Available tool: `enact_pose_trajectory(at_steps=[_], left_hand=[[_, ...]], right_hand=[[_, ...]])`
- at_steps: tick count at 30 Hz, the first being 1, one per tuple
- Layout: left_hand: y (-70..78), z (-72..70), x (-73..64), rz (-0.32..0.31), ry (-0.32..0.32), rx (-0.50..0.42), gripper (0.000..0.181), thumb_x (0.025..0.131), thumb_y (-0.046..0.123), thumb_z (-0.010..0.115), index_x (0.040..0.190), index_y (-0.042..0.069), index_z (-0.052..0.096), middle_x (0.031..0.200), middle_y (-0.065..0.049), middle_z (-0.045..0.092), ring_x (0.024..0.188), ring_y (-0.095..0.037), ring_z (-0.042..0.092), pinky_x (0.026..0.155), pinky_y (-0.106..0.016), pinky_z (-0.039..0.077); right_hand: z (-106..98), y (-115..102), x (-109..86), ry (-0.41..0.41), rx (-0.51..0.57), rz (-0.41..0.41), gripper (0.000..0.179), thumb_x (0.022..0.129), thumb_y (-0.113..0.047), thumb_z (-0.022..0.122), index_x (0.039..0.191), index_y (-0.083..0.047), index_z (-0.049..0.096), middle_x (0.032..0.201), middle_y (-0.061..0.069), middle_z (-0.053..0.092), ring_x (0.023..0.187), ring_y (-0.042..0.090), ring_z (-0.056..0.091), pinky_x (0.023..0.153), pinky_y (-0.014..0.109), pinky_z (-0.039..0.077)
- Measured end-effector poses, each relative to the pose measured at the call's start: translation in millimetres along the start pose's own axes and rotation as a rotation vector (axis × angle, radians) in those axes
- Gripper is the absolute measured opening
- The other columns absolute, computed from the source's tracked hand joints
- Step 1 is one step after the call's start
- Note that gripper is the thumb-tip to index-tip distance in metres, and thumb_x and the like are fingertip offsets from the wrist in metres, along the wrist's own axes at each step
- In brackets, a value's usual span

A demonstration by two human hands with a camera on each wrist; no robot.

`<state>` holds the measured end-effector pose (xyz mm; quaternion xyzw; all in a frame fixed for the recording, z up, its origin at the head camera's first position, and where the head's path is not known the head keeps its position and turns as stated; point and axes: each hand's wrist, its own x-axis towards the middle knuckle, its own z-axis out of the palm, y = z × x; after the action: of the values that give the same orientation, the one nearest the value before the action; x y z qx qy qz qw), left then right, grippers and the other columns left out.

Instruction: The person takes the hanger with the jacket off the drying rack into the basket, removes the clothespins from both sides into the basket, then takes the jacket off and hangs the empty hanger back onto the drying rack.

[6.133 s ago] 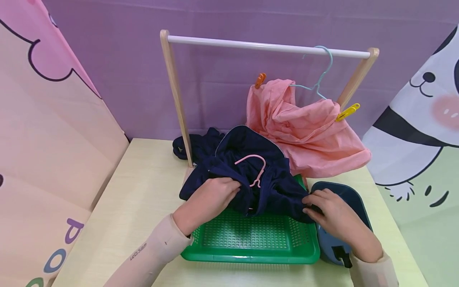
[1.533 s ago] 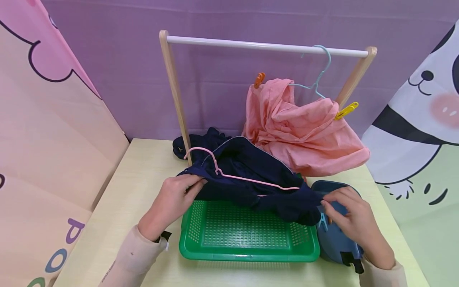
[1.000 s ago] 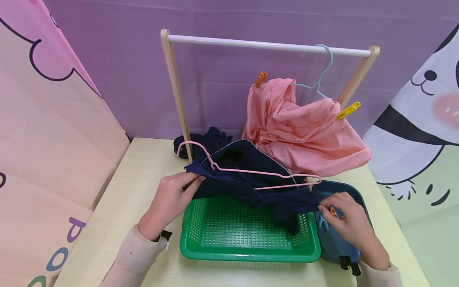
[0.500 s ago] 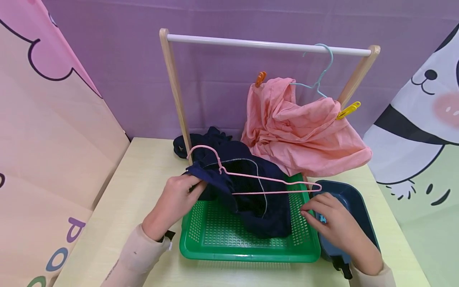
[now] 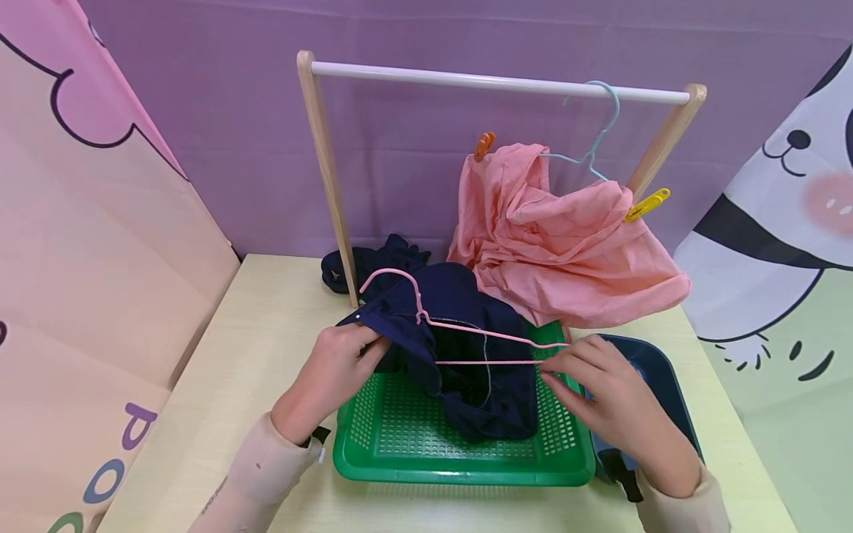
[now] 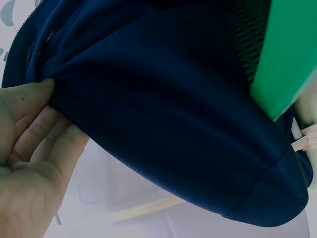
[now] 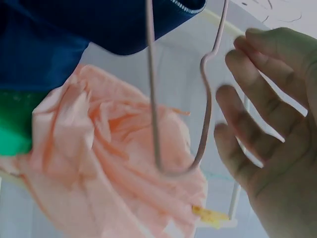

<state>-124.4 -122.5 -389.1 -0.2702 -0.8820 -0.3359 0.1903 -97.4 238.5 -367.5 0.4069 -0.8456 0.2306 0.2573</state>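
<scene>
My left hand [image 5: 333, 370] pinches the edge of a navy zip jacket [image 5: 453, 292] between thumb and fingers; the left wrist view shows the navy cloth [image 6: 163, 109] stretching away from that grip. The jacket's right side droops into a green basket [image 5: 460, 474]. A pink hanger [image 5: 493, 333] has its left end inside the jacket and its hook upright, while its right arm sticks out bare. Beside that bare end is my right hand [image 5: 606, 385], covering its tip in the head view. In the right wrist view the loosely spread fingers stand apart from the hanger [image 7: 153, 99].
Behind stands a rack with a white rail [image 5: 500, 80]. From it a pink garment [image 5: 566, 237] hangs on a light blue hanger [image 5: 596, 137], with orange [image 5: 484, 146] and yellow [image 5: 648, 205] clothespins. A dark blue bin [image 5: 656, 370] sits right of the basket.
My right hand has let go of the jacket's right side and moved left to the hanger's end. That side has dropped into the basket, baring the hanger's right arm. The left hand keeps its pinch.
</scene>
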Motion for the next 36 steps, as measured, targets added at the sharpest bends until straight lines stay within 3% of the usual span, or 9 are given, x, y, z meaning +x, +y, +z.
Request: enact_pose_trajectory(at_steps=[3, 7, 10, 13, 15, 19, 30, 36], left_hand=[[0.4, 0.7, 0.0, -0.001, -0.003, 0.002, 0.013, 0.088, -0.001, 0.074, 0.101, 0.002, 0.076, 0.080, -0.006, 0.071, 0.072, -0.016, 0.065, 0.076, -0.038, 0.059], [1.8, 1.8, -0.1, 0.005, -0.001, 0.013, 0.011, 0.088, 0.000, 0.074, 0.099, 0.003, 0.077, 0.074, -0.003, 0.067, 0.070, -0.014, 0.063, 0.073, -0.035, 0.059], [2.3, 3.1, 0.2, 0.014, 0.005, 0.019, 0.011, 0.089, 0.000, 0.074, 0.099, 0.004, 0.077, 0.075, -0.002, 0.068, 0.071, -0.014, 0.064, 0.073, -0.036, 0.059], [2.3, 5.0, 0.1, 0.029, 0.013, 0.021, 0.012, 0.088, 0.000, 0.074, 0.100, 0.003, 0.077, 0.077, -0.004, 0.070, 0.072, -0.015, 0.065, 0.075, -0.037, 0.059], [2.4, 6.4, 0.3, 0.040, 0.018, 0.019, 0.014, 0.088, 0.000, 0.075, 0.101, 0.003, 0.077, 0.080, -0.006, 0.071, 0.073, -0.016, 0.066, 0.075, -0.037, 0.059], [2.6, 9.1, 0.0, 0.061, 0.026, 0.011, 0.015, 0.087, -0.001, 0.076, 0.101, 0.003, 0.077, 0.084, -0.008, 0.073, 0.076, -0.016, 0.068, 0.074, -0.037, 0.059], [5.7, 8.4, -2.2, 0.041, 0.006, -0.003, 0.010, 0.086, 0.001, 0.077, 0.095, 0.005, 0.078, 0.078, -0.003, 0.070, 0.068, -0.011, 0.062, 0.065, -0.030, 0.056], [6.3, 5.2, -4.8, 0.012, -0.005, -0.010, 0.012, 0.087, 0.003, 0.077, 0.098, 0.005, 0.079, 0.087, -0.005, 0.073, 0.073, -0.013, 0.063, 0.071, -0.033, 0.058]], right_hand=[[5.2, -2.3, 12.9, 0.072, -0.012, -0.048, 0.040, 0.104, -0.042, 0.053, 0.097, -0.010, 0.076, 0.096, -0.001, 0.070, 0.094, 0.024, 0.059, 0.088, 0.029, 0.041], [13.9, -5.5, 29.3, 0.096, -0.054, -0.052, 0.042, 0.105, -0.041, 0.050, 0.096, -0.009, 0.076, 0.094, 0.003, 0.069, 0.093, 0.028, 0.058, 0.081, 0.039, 0.042], [21.9, -9.4, 41.8, 0.061, -0.096, -0.035, 0.031, 0.103, -0.034, 0.057, 0.100, -0.010, 0.076, 0.095, 0.004, 0.070, 0.095, 0.030, 0.058, 0.080, 0.046, 0.043], [32.5, -14.4, 54.2, 0.021, -0.135, -0.034, 0.015, 0.094, -0.022, 0.070, 0.102, -0.011, 0.077, 0.095, 0.003, 0.070, 0.096, 0.030, 0.058, 0.083, 0.050, 0.043], [39.8, -17.8, 60.9, -0.005, -0.156, -0.039, 0.017, 0.086, -0.016, 0.077, 0.103, -0.012, 0.077, 0.096, 0.003, 0.070, 0.098, 0.029, 0.058, 0.085, 0.051, 0.043], [51.9, -22.8, 70.6, -0.020, -0.196, -0.058, 0.015, 0.087, -0.016, 0.077, 0.102, -0.012, 0.078, 0.094, 0.002, 0.070, 0.096, 0.027, 0.059, 0.086, 0.051, 0.042], [57.1, -28.6, 74.3, 0.013, -0.238, -0.061, 0.011, 0.087, -0.013, 0.077, 0.098, -0.011, 0.077, 0.091, 0.003, 0.070, 0.092, 0.027, 0.058, 0.088, 0.051, 0.043], [42.4, -25.1, 65.4, 0.038, -0.226, -0.040, 0.015, 0.096, -0.018, 0.068, 0.102, -0.008, 0.077, 0.094, 0.007, 0.071, 0.095, 0.030, 0.058, 0.087, 0.053, 0.041]])
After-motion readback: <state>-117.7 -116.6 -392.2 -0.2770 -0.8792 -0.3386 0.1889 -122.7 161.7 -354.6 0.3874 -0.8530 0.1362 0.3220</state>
